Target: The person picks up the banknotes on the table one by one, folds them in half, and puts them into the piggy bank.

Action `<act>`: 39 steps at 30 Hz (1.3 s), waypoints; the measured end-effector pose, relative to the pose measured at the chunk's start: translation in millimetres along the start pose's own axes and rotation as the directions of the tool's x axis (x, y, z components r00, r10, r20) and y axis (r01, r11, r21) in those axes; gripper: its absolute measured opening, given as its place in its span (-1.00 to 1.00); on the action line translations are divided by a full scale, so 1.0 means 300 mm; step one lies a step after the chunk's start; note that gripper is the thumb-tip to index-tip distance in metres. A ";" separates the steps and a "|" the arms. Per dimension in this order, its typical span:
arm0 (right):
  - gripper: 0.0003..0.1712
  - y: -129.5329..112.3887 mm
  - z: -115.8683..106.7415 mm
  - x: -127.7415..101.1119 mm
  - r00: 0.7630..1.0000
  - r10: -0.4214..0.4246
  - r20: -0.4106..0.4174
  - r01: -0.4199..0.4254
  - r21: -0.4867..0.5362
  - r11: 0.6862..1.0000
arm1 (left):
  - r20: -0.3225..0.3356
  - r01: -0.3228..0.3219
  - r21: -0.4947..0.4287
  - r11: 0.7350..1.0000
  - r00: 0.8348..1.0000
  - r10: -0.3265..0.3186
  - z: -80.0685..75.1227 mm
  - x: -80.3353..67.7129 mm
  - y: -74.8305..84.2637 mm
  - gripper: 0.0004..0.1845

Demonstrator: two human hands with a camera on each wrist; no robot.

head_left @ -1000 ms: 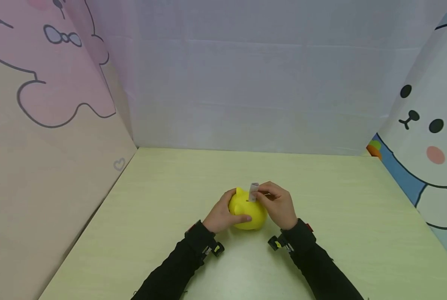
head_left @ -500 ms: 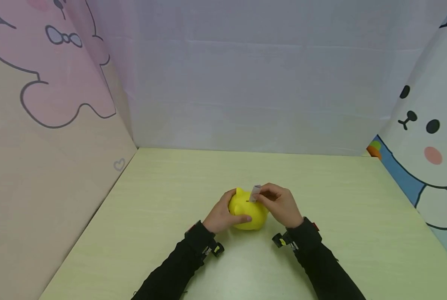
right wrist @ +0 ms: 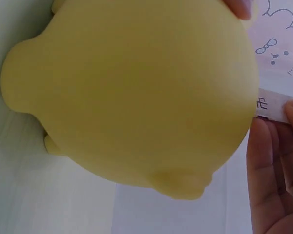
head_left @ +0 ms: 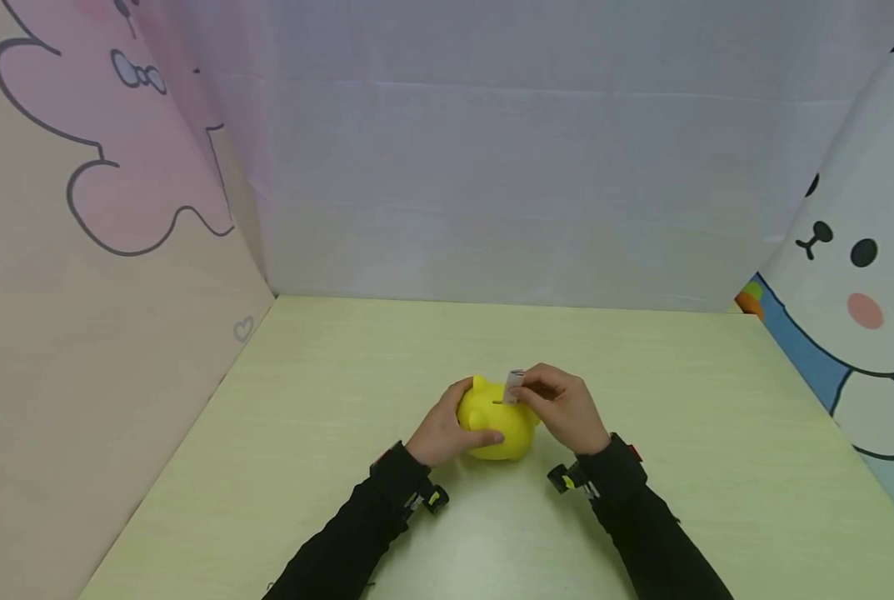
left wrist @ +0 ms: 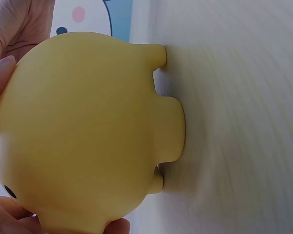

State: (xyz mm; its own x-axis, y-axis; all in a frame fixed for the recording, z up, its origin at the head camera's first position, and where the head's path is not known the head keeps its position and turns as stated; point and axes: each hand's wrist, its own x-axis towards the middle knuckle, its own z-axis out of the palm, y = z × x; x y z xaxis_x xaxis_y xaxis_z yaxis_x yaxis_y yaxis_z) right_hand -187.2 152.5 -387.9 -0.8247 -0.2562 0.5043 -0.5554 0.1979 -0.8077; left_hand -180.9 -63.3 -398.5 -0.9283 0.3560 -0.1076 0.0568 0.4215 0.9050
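Observation:
A round yellow piggy bank (head_left: 502, 433) stands on its short feet on the table, with a dark slot in its top. My left hand (head_left: 442, 429) grips it round the snout end, thumb along the near side. In the left wrist view the piggy bank (left wrist: 83, 126) fills much of the picture. My right hand (head_left: 562, 408) pinches a folded strip of pale paper (head_left: 513, 386) upright over the slot. In the right wrist view the paper strip (right wrist: 273, 105) bears a dark printed character, and its lower end is right at the top of the piggy bank (right wrist: 136, 92).
The pale yellow-green table (head_left: 357, 358) spreads around both arms. A whitish cloth (head_left: 447, 183) hangs behind its far edge. Panels with a pink cartoon figure (head_left: 147, 183) and a white cartoon animal (head_left: 844, 275) flank it. A small camera is strapped to each wrist.
My right hand has shifted slightly to the right with the paper strip, which tilted and then stood more upright again, less of it showing above the fingers. My left hand and the piggy bank stay put.

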 end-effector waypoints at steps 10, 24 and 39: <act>-0.90 0.007 0.011 -0.002 1.000 -0.007 -0.005 0.007 -0.024 1.000 | 0.000 -0.010 0.009 1.000 1.000 0.010 0.003 -0.007 0.005 0.05; -0.90 0.011 0.030 -0.002 0.999 -0.037 0.002 0.037 -0.119 0.992 | 0.011 -0.036 -0.008 0.999 0.999 0.036 0.002 0.000 -0.008 0.03; -0.75 0.007 0.010 -0.007 0.999 -0.004 0.049 0.007 -0.062 0.998 | 0.003 -0.024 -0.013 1.000 1.000 0.024 0.004 0.002 -0.011 0.02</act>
State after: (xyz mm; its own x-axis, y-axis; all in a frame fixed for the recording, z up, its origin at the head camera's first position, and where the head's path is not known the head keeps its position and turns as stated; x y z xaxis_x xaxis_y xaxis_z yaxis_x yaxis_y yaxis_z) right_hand -186.4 150.8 -391.5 -0.8165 -0.3028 0.4916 -0.5664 0.2545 -0.7839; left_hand -181.3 -63.3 -402.0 -0.9254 0.3688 -0.0870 0.0746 0.4023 0.9125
